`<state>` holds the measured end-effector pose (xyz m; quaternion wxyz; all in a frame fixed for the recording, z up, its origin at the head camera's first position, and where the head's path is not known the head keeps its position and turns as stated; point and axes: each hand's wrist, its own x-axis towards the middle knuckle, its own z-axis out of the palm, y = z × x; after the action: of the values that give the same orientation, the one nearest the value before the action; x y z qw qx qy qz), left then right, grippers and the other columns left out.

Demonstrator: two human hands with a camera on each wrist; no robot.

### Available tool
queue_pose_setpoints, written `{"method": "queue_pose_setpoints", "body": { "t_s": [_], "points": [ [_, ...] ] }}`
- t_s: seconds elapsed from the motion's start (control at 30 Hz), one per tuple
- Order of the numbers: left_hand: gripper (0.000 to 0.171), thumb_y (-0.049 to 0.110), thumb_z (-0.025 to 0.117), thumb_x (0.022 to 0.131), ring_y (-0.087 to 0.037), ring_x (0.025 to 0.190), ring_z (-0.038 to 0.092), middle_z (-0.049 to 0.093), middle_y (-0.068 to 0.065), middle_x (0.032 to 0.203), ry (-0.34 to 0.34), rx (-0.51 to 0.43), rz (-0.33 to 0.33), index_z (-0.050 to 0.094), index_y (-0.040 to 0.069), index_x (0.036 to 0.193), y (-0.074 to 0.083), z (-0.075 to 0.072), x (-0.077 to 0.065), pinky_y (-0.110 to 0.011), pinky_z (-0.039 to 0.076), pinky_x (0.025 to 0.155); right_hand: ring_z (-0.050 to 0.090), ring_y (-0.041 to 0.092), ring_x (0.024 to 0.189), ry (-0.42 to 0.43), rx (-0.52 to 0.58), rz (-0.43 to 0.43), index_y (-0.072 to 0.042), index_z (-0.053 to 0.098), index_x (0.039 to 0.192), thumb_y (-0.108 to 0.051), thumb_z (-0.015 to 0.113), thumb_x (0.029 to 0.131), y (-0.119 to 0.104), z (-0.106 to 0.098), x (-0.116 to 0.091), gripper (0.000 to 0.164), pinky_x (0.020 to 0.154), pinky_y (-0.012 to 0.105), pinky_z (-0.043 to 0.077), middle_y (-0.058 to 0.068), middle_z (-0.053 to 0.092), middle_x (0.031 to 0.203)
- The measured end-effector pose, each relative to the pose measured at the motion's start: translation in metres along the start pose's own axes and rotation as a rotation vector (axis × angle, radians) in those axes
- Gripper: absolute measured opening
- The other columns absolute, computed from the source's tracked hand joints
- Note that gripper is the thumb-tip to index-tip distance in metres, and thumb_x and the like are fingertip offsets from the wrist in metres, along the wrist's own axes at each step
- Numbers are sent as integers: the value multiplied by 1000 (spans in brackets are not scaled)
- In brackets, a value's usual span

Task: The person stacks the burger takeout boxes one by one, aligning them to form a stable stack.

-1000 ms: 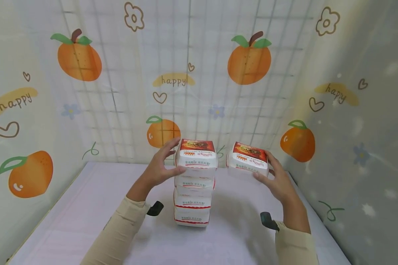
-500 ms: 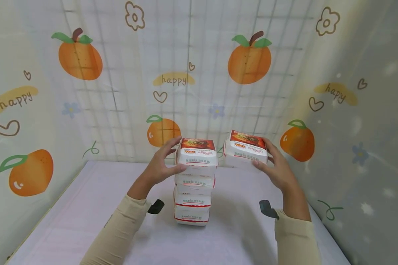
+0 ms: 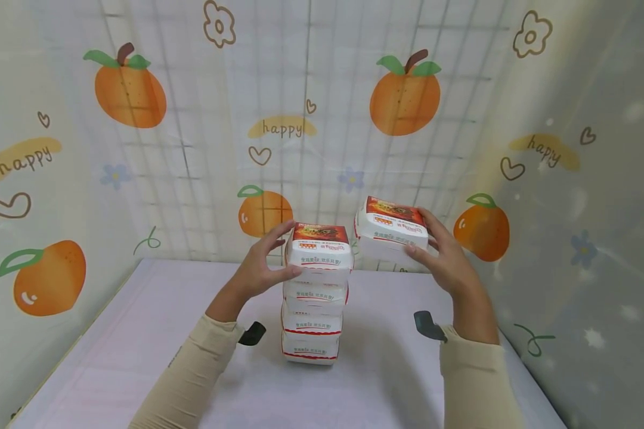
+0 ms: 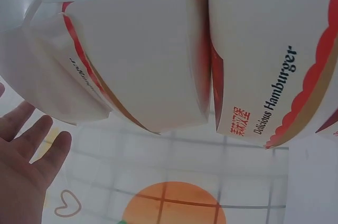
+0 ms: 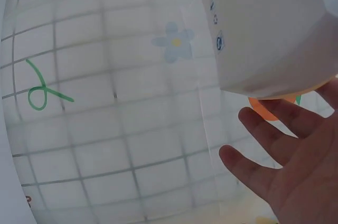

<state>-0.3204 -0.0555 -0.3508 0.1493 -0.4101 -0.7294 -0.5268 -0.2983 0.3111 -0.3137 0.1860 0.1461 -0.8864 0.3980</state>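
Observation:
Several white paper hamburger boxes with red trim make an upright stack (image 3: 312, 326) in the middle of the table. On the top hamburger box (image 3: 320, 251), which has a burger picture on its lid, my left hand (image 3: 257, 267) grips the left side, thumb at the front and index finger toward the back. To the right, my right hand (image 3: 444, 256) holds another hamburger box (image 3: 390, 233) in the air, slightly tilted and higher than the stack's top. The right wrist view shows that box's plain white underside (image 5: 269, 34), with several fingers spread below it.
A white cloth covers the table (image 3: 155, 351). Behind it and along both sides hangs a pale curtain (image 3: 333, 71) printed with oranges and hearts, a wire grid showing through. Dark wrist camera mounts (image 3: 252, 334) stick out from both sleeves.
My right hand has raised its hamburger box and brought it left, nearer the top of the stack. My left hand and the stack have stayed in place.

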Motion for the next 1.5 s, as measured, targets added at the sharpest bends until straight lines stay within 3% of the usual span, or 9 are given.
{"method": "queue_pose_setpoints", "body": {
  "t_s": [0.13, 0.27, 0.37, 0.6, 0.7, 0.9, 1.23, 1.5],
  "points": [
    [79, 14, 74, 82, -32, 135, 35, 38, -20, 149, 3, 5, -12, 33, -5, 147, 5, -1, 0, -56, 33, 106, 30, 39, 136, -4, 13, -7, -39, 17, 155, -48, 66, 86, -6, 2, 4, 85, 100, 67, 33, 7, 25, 158],
    [81, 12, 75, 82, -26, 137, 34, 37, -12, 152, 5, 14, -16, 33, 2, 150, -10, 0, 1, -54, 32, 107, 30, 40, 135, -11, 14, -1, -43, 17, 154, -49, 66, 86, -12, 2, 7, 84, 99, 67, 34, 8, 25, 158],
    [83, 22, 76, 82, -19, 137, 34, 37, -3, 153, 12, 26, -11, 33, 11, 152, -26, 1, 2, -50, 32, 108, 31, 38, 135, -12, 11, -8, -48, 18, 152, -51, 66, 85, -19, 3, 10, 83, 101, 65, 33, 6, 27, 158],
    [82, 14, 76, 81, -25, 136, 36, 38, -9, 152, 24, 55, -38, 34, 7, 151, -20, 0, 3, -49, 32, 108, 29, 38, 136, -21, 36, -62, -47, 19, 152, -48, 69, 84, -32, 13, 17, 85, 100, 65, 34, 2, 25, 158],
    [81, 24, 76, 82, -22, 135, 37, 39, -3, 151, 33, 60, -31, 35, 13, 151, -29, 0, 5, -50, 32, 108, 29, 36, 137, -25, 47, -65, -48, 19, 152, -49, 69, 83, -36, 19, 20, 85, 102, 64, 34, -1, 25, 158],
    [82, 49, 71, 84, -17, 134, 38, 41, 5, 150, 51, 62, -18, 36, 18, 151, -24, 0, 8, -50, 33, 107, 30, 32, 136, -40, 88, -122, -44, 21, 153, -47, 69, 84, -47, 31, 28, 83, 105, 63, 30, -2, 28, 156],
    [81, 57, 67, 84, -13, 136, 33, 38, 10, 152, 76, 82, -49, 28, 38, 152, -14, -2, 16, -57, 33, 104, 30, 28, 138, -67, 103, -189, -33, 23, 155, -43, 66, 87, -58, 46, 36, 81, 106, 60, 29, 3, 32, 155],
    [82, 57, 65, 85, -12, 137, 33, 35, 14, 151, 80, 99, -33, 28, 30, 154, -9, 0, 24, -56, 34, 104, 30, 30, 138, -80, 99, -190, -34, 22, 155, -46, 65, 86, -64, 53, 37, 83, 105, 61, 30, 2, 31, 155]
  ]
}}
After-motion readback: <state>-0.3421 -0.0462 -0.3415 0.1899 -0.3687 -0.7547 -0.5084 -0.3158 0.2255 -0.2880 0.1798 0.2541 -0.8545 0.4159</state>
